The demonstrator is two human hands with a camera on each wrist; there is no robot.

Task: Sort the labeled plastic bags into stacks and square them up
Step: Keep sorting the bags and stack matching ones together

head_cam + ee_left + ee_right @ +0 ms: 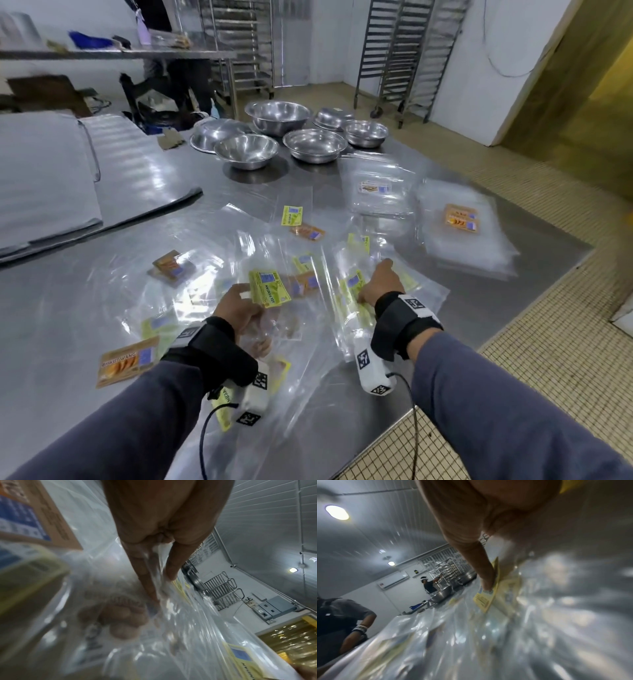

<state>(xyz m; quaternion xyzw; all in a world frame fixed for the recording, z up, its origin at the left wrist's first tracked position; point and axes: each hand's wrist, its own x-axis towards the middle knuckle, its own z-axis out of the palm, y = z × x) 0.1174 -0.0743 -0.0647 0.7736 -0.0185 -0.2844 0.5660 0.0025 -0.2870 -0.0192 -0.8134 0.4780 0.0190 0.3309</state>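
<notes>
Clear plastic bags with yellow-green or orange labels lie scattered over the steel table [85, 294]. My left hand [244, 298] pinches a few clear bags whose yellow-green label [269, 287] fans out past the thumb. In the left wrist view the left hand [161, 577] has thumb and fingers closed on the clear film. My right hand [375, 284] grips a bundle of yellow-labelled bags [352, 284]. In the right wrist view, a digit of the right hand [488, 584] presses a yellow label [483, 600]. Two squared stacks stand at the far right: a pale-label stack [375, 188] and an orange-label stack [462, 219].
Several steel bowls [246, 150] stand at the back of the table. Large grey sheets [41, 178] lie on the left. An orange-label bag [125, 363] lies near my left forearm. The table's edge [513, 318] runs close on the right; tray racks [407, 51] stand behind. Another person [429, 584] works in the background.
</notes>
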